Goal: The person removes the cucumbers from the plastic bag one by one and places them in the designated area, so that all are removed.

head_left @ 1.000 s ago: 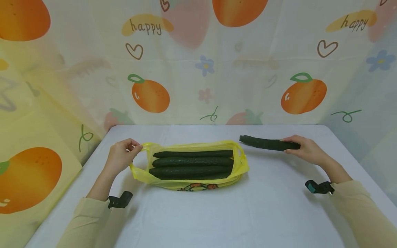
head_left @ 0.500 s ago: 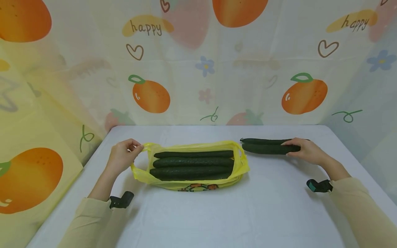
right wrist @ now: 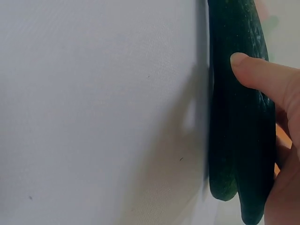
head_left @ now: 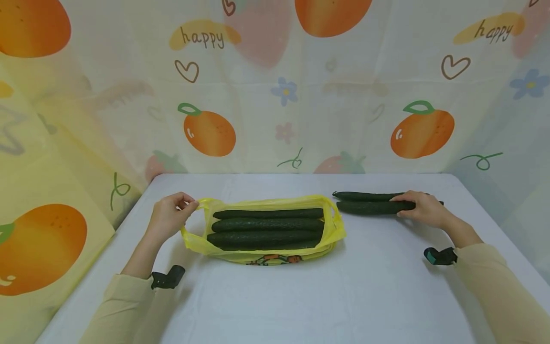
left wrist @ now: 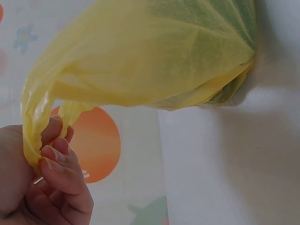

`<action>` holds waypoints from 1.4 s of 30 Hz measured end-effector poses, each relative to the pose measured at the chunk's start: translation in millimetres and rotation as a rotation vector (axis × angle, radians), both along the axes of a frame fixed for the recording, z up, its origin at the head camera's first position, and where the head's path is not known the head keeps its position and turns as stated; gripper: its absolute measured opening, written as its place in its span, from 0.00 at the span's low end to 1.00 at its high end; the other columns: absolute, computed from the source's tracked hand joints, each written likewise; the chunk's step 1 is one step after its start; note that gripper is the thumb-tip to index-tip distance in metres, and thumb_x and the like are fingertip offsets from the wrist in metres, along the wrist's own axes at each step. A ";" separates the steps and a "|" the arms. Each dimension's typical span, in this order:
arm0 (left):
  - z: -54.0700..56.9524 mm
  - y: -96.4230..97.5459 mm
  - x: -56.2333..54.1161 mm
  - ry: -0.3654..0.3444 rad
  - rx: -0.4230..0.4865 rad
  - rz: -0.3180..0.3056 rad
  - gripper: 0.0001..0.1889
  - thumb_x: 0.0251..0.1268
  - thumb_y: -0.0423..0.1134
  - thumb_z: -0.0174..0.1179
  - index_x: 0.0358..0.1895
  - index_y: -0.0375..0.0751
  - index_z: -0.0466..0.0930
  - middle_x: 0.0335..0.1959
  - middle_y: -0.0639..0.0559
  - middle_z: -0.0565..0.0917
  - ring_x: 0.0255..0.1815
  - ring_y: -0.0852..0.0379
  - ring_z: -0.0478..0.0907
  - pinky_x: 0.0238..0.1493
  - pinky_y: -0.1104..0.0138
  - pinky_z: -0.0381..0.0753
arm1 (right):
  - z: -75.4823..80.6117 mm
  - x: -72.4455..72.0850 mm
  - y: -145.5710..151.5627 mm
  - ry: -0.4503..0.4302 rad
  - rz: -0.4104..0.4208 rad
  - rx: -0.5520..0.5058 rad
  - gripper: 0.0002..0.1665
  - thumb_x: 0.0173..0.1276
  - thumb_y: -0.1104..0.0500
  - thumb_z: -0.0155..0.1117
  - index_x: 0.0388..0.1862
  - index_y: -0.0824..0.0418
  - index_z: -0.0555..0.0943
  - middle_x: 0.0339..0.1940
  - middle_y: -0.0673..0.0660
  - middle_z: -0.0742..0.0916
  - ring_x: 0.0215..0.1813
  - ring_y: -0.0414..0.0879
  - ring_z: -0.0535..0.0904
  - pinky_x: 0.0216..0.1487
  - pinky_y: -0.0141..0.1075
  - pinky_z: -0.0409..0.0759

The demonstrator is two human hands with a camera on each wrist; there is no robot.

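On the left, my left hand [head_left: 174, 212] pinches a handle [left wrist: 33, 126] of a yellow plastic bag [head_left: 333, 239], drawing that handle out to the left. The bag lies with its mouth open upward, and several dark green cucumbers [head_left: 266, 224] rest side by side inside. To the right of the bag, my right hand [head_left: 425, 209] holds a cucumber [head_left: 365, 208], thumb on its near side; the other fingers are mostly hidden behind it. A second cucumber [head_left: 365, 196] lies right behind, alongside the held one. In the right wrist view, both cucumbers [right wrist: 255, 140] run nearly parallel close by the tabletop.
A white-covered table [head_left: 275, 306] bears everything. Its back edge meets a fruit-printed curtain [head_left: 258, 95], which also hangs along the left and right sides. A small black camera [head_left: 167, 277] sits on the left wrist, another black camera [head_left: 440, 256] on the right.
My right hand and its cucumber have come slightly lower and nearer, so the cucumber behind now shows. In the last half second the hand barely moves. The left hand and bag stay put.
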State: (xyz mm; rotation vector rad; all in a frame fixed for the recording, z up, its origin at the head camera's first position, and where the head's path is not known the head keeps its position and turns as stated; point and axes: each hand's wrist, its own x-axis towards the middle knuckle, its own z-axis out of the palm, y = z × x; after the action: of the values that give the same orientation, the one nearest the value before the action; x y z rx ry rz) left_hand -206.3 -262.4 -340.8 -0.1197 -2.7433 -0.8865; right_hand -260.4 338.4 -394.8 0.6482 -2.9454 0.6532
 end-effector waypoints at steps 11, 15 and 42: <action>-0.7 -0.3 -0.7 0.004 -0.008 0.004 0.11 0.63 0.42 0.56 0.35 0.36 0.79 0.22 0.47 0.76 0.17 0.57 0.68 0.16 0.68 0.68 | -3.5 -2.6 -0.2 -0.017 -0.031 -0.012 0.23 0.54 0.62 0.69 0.50 0.65 0.78 0.45 0.65 0.79 0.44 0.57 0.74 0.44 0.51 0.74; -0.3 0.0 0.1 -0.001 -0.006 0.003 0.11 0.63 0.42 0.56 0.35 0.36 0.79 0.22 0.47 0.77 0.17 0.58 0.68 0.16 0.68 0.68 | -4.8 -2.3 -1.3 -0.052 -0.061 -0.036 0.23 0.55 0.63 0.68 0.50 0.66 0.77 0.48 0.68 0.79 0.49 0.61 0.73 0.50 0.56 0.71; -1.5 -0.7 -1.6 -0.006 0.010 0.001 0.11 0.63 0.42 0.57 0.34 0.36 0.79 0.20 0.47 0.77 0.11 0.63 0.70 0.14 0.68 0.69 | -9.9 -2.5 -4.7 0.086 -0.061 0.058 0.19 0.51 0.64 0.69 0.45 0.64 0.80 0.40 0.63 0.79 0.43 0.59 0.72 0.42 0.53 0.69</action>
State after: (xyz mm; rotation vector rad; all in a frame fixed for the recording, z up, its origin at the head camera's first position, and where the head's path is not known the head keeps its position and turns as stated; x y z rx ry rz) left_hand -207.8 -263.1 -342.2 -0.1134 -2.7436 -0.9016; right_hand -262.9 333.8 -404.7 0.5734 -2.9007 0.5235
